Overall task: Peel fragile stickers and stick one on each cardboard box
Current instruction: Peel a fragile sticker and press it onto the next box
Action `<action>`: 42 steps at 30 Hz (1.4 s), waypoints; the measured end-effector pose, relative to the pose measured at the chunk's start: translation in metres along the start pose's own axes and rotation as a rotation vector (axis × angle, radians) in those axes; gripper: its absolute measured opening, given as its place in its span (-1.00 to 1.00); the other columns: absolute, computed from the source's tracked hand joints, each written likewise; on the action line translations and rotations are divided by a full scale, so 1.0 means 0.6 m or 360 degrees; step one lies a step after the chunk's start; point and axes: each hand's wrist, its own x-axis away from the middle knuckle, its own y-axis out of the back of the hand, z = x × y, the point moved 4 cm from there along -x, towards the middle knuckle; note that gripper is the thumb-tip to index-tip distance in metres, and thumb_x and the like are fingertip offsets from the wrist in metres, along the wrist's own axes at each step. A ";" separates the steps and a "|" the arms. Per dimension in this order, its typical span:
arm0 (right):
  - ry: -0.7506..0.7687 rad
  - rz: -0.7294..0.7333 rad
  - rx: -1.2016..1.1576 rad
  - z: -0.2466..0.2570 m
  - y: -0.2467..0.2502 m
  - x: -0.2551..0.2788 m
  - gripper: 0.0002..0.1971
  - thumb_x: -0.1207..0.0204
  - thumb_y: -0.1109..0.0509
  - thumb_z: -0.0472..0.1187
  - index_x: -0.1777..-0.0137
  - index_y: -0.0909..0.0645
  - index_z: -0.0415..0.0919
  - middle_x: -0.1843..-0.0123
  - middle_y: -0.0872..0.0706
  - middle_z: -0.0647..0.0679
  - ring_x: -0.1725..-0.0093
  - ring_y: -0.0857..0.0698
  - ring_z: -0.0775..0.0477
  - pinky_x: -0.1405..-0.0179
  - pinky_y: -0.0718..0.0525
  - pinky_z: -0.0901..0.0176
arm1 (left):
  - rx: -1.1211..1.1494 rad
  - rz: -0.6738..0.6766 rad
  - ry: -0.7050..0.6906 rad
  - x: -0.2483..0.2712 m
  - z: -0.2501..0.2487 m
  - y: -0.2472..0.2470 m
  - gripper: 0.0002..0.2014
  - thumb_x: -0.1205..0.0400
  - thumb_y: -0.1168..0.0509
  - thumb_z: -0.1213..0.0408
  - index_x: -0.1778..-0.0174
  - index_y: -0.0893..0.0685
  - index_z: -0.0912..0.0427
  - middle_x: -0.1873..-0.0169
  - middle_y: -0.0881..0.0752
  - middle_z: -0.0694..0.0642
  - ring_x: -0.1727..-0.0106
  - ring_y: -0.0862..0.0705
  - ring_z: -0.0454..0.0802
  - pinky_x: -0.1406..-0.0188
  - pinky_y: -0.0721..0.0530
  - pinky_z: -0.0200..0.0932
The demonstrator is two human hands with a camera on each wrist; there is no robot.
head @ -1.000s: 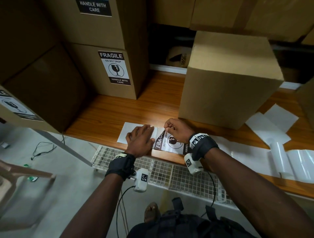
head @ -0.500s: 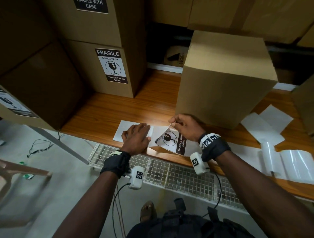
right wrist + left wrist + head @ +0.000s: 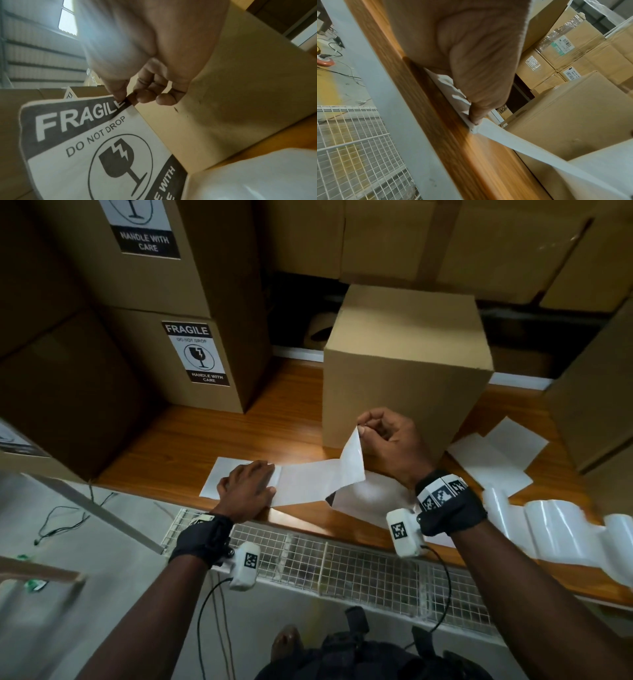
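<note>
My right hand [image 3: 368, 428] pinches the top corner of a FRAGILE sticker [image 3: 351, 462] between thumb and forefinger and holds it raised off the white backing strip [image 3: 301, 484]. In the right wrist view the sticker's printed face [image 3: 96, 146] hangs below my fingertips [image 3: 120, 97]. My left hand [image 3: 248, 484] lies flat on the backing strip and presses it to the wooden shelf [image 3: 212, 440]; the left wrist view shows its fingers [image 3: 476, 115] on the strip's edge. A plain cardboard box [image 3: 404, 371] without a sticker stands just behind my right hand.
Two stacked boxes [image 3: 191, 361] at the back left carry FRAGILE labels. More boxes stand at the left, right and rear. Spent backing sheets [image 3: 493, 457] and a curled strip [image 3: 555, 532] lie on the shelf's right. A wire mesh rack [image 3: 342, 563] runs below the shelf edge.
My right hand has lifted up and to the right, and the sticker has peeled off the backing, its blank side now facing me. The left hand stays pressed on the strip.
</note>
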 end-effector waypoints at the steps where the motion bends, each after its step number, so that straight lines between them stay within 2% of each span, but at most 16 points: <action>1: 0.0030 -0.0035 -0.0019 0.007 0.012 0.003 -0.88 -0.63 -0.44 -0.40 -0.09 -0.69 -0.21 0.13 -0.75 -0.02 0.15 -0.73 0.21 0.12 -0.70 0.34 | -0.0013 0.0006 0.0010 0.000 -0.003 0.001 -0.26 -0.53 -0.05 -0.20 -0.70 -0.32 -0.16 -0.74 -0.19 -0.07 -0.73 -0.07 0.09 -0.61 -0.02 0.24; 4: 0.0065 -0.0115 -0.0105 0.028 0.045 0.012 -0.88 -0.62 -0.48 -0.31 -0.09 -0.68 -0.13 0.09 -0.77 -0.15 0.08 -0.80 -0.14 0.09 -0.83 -0.04 | -0.0063 -0.0021 0.0044 -0.002 -0.010 0.002 -0.42 -0.72 -0.19 -0.09 -0.70 -0.34 -0.15 -0.74 -0.20 -0.06 -0.73 -0.09 0.10 -0.60 -0.06 0.26; 5: 0.0075 -0.0142 -0.0132 0.035 0.056 0.015 -0.87 -0.61 -0.49 -0.31 -0.10 -0.66 -0.14 0.09 -0.76 -0.17 0.10 -0.80 -0.18 0.12 -0.84 -0.05 | -0.0074 -0.0033 0.0054 -0.003 -0.011 0.001 -0.45 -0.75 -0.24 -0.02 -0.70 -0.34 -0.15 -0.74 -0.20 -0.07 -0.73 -0.10 0.10 -0.60 -0.08 0.26; 9: 0.0127 -0.0180 -0.0159 0.053 0.091 0.027 -0.77 -0.60 -0.49 -0.40 -0.21 -0.61 -0.27 0.12 -0.79 -0.12 0.18 -0.80 0.08 0.20 -0.76 0.28 | -0.0138 -0.0078 0.0069 -0.010 -0.012 0.003 -0.45 -0.74 -0.29 0.03 -0.68 -0.38 -0.15 -0.73 -0.26 -0.09 -0.71 -0.20 0.12 -0.56 -0.21 0.28; 14: 0.0038 -0.0227 -0.0128 0.032 0.130 0.043 -0.80 -0.59 -0.53 -0.31 -0.18 -0.70 -0.24 0.05 -0.83 -0.18 0.07 -0.84 -0.12 0.07 -0.84 0.09 | -0.0284 -0.0120 0.0003 -0.018 -0.026 0.009 -0.60 -0.78 -0.24 0.07 -0.56 -0.56 -0.06 -0.67 -0.40 0.01 -0.62 -0.37 0.23 -0.46 -0.41 0.38; 19: -0.0061 -0.0303 -0.0203 0.001 0.157 0.060 -0.93 -0.58 -0.53 -0.32 -0.03 -0.76 -0.23 0.13 -0.85 0.00 0.14 -0.85 0.07 0.17 -0.79 0.26 | -0.0277 -0.0292 -0.0104 -0.011 -0.050 0.026 -0.68 -0.77 -0.30 0.15 -0.44 -0.69 0.01 -0.57 -0.55 0.08 -0.51 -0.51 0.28 -0.35 -0.48 0.38; 21: -0.0121 -0.0336 -0.0254 -0.014 0.161 0.065 -0.95 -0.57 -0.54 -0.31 0.03 -0.76 -0.15 0.14 -0.86 -0.04 0.11 -0.86 -0.04 0.13 -0.83 0.16 | -0.0127 -0.0442 -0.0291 -0.001 -0.089 0.042 -0.69 -0.78 -0.27 0.13 -0.40 -0.72 0.10 -0.44 -0.67 0.12 -0.39 -0.64 0.25 -0.29 -0.58 0.28; 24: -0.0162 -0.0380 -0.0258 -0.029 0.165 0.067 -0.94 -0.58 -0.52 -0.29 0.04 -0.76 -0.12 0.12 -0.87 -0.05 0.11 -0.86 -0.06 0.12 -0.83 0.13 | 0.0276 -0.0571 -0.0533 0.021 -0.188 0.067 -0.68 -0.76 -0.33 0.03 -0.32 -0.75 0.12 -0.24 -0.78 0.06 -0.16 -0.73 0.02 -0.06 -0.69 -0.01; 26: -0.0175 -0.0416 -0.0254 -0.032 0.167 0.068 -0.96 -0.59 -0.51 -0.30 0.01 -0.76 -0.16 0.12 -0.86 -0.03 0.12 -0.85 0.00 0.14 -0.81 0.20 | 0.0498 -0.0571 -0.0613 0.027 -0.255 0.078 -0.63 -0.69 -0.39 -0.03 -0.32 -0.75 0.09 -0.16 -0.78 -0.04 -0.07 -0.72 -0.12 0.07 -0.70 -0.14; 29: -0.0208 -0.0471 -0.0259 -0.033 0.170 0.069 -0.95 -0.60 -0.49 -0.29 -0.03 -0.74 -0.20 0.14 -0.86 0.01 0.12 -0.85 0.06 0.19 -0.78 0.27 | 0.0665 -0.0486 -0.0742 0.014 -0.337 0.085 -0.53 -0.60 -0.46 -0.12 -0.31 -0.74 0.10 -0.11 -0.79 -0.07 -0.03 -0.74 -0.18 0.12 -0.70 -0.26; 31: -0.0229 -0.0503 -0.0242 -0.033 0.174 0.068 -0.95 -0.60 -0.49 -0.27 -0.03 -0.74 -0.18 0.12 -0.86 0.00 0.10 -0.86 0.01 0.17 -0.81 0.20 | 0.0779 -0.0401 -0.0801 -0.002 -0.369 0.082 -0.73 -0.58 -0.52 -0.08 -0.11 -0.76 -0.06 0.01 -0.81 -0.14 0.06 -0.75 -0.24 0.21 -0.67 -0.33; 33: -0.0210 -0.0562 -0.0223 -0.029 0.177 0.067 -0.95 -0.60 -0.50 -0.27 -0.01 -0.75 -0.14 0.11 -0.87 0.00 0.07 -0.86 -0.02 0.13 -0.82 0.16 | 0.0921 -0.0357 -0.0811 -0.018 -0.387 0.081 -0.85 -0.58 -0.53 -0.01 0.14 -0.68 -0.14 0.18 -0.81 -0.09 0.15 -0.79 -0.12 0.24 -0.77 -0.10; 35: -0.0204 -0.0625 -0.0168 -0.028 0.183 0.065 -0.93 -0.59 -0.51 -0.28 0.00 -0.76 -0.10 0.10 -0.86 0.00 0.04 -0.85 -0.03 0.07 -0.83 0.12 | 0.1039 -0.0333 -0.0795 -0.036 -0.393 0.077 -0.85 -0.60 -0.50 0.03 0.22 -0.67 -0.12 0.23 -0.82 -0.01 0.18 -0.82 0.05 0.20 -0.80 0.21; 37: -0.0225 -0.0694 -0.0155 -0.028 0.190 0.066 -0.93 -0.59 -0.52 -0.26 0.00 -0.77 -0.07 0.08 -0.87 -0.02 0.02 -0.85 -0.05 0.03 -0.84 0.06 | 0.1093 -0.0336 -0.0820 -0.043 -0.403 0.080 -0.86 -0.61 -0.46 0.01 0.21 -0.68 -0.11 0.21 -0.83 -0.01 0.17 -0.82 0.04 0.21 -0.81 0.24; 39: -0.0204 -0.0793 -0.0148 -0.025 0.197 0.068 -0.89 -0.57 -0.54 -0.25 -0.06 -0.76 -0.08 0.06 -0.86 -0.04 0.01 -0.85 -0.04 0.02 -0.84 0.06 | 0.1082 -0.0391 -0.0849 -0.049 -0.413 0.083 -0.88 -0.64 -0.43 0.01 0.12 -0.76 -0.05 0.15 -0.82 -0.04 0.14 -0.80 -0.05 0.18 -0.82 0.05; 42: -0.0150 -0.0959 -0.0132 -0.013 0.208 0.067 -0.81 -0.54 -0.58 -0.27 -0.12 -0.73 -0.13 0.07 -0.83 0.00 0.06 -0.83 0.11 0.13 -0.80 0.27 | 0.1052 -0.0524 -0.0858 -0.053 -0.426 0.088 -0.88 -0.66 -0.46 0.16 -0.04 -0.81 0.09 0.08 -0.81 -0.03 0.11 -0.77 -0.18 0.23 -0.73 -0.33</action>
